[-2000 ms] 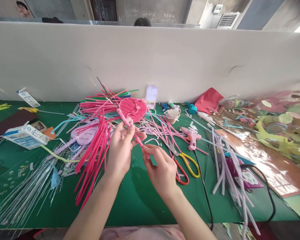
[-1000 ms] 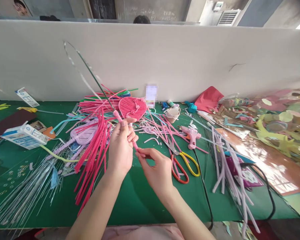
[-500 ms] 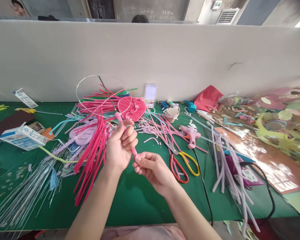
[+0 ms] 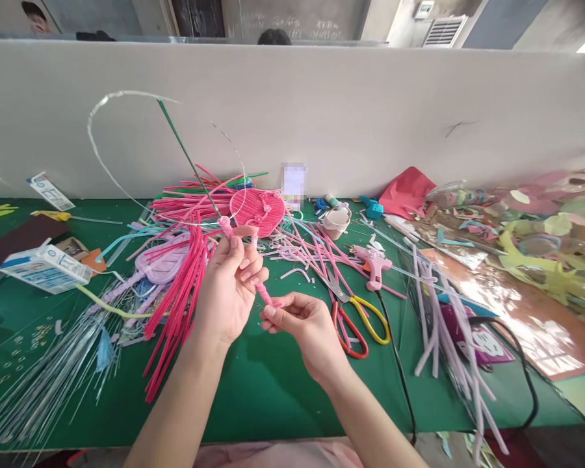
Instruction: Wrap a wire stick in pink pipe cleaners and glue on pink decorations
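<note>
My left hand is closed around a pink-wrapped stick, held at a slant above the table. A thin green rod runs up from its top end, and a silvery wire curves out around the rod in a wide loop. At the stick's lower end, the thumb and fingers of my right hand pinch the pink wrapping. Whether that wrapping is a separate strip I cannot make out. Behind my left hand lies a round pink piece with a raised knot pattern.
Bundled pink pipe cleaners and thin wires spread at left, beside a milk carton. To the right lie scissors, a pink glue gun with a black cord, a paper cup and lilac pipe cleaners. A grey partition stands behind.
My left hand has shifted slightly left and up with the stick; the rod and wire loop have swung up and left. More wrapped length shows between my hands. My right hand keeps its pinch.
</note>
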`<state>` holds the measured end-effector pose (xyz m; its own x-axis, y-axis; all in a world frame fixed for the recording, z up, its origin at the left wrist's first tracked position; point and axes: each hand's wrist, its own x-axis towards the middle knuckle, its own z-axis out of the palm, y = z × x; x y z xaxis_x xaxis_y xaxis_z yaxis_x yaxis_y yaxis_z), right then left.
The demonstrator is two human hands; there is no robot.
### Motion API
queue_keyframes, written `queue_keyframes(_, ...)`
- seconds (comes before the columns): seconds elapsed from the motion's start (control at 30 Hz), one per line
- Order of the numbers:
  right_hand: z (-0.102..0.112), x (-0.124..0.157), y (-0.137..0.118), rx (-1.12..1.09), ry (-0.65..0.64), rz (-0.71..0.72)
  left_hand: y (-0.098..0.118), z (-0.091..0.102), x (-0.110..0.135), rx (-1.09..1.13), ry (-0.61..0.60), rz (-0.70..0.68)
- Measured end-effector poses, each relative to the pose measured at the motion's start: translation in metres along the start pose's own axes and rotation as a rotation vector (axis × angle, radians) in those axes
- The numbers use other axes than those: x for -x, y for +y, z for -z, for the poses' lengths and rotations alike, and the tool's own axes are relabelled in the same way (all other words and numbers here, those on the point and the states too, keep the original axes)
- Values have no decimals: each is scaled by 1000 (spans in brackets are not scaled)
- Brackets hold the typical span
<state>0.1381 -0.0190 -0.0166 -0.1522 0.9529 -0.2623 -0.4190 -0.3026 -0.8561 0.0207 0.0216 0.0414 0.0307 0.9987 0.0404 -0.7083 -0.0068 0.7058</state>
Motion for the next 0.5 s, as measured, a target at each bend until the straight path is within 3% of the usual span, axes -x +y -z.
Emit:
queue_keyframes(0.13, 2, 2, -9, -260, -156, -304, 5, 7, -4, 175, -72, 147)
queue_keyframes(0.23, 1, 3, -6, -251, -166, -301, 5, 13, -6, 234, -104, 204)
queue_keyframes(0.3, 0, 3, 0, -79, -56, -90, 2, 15, -7, 128, -83, 173)
queue_keyframes(0.43, -1, 1, 14, 477, 281, 528, -9, 13, -4, -155, 121, -1)
queue_keyframes(0.5, -1, -1, 17, 636, 324, 660, -13, 9, -1, -130, 167, -54)
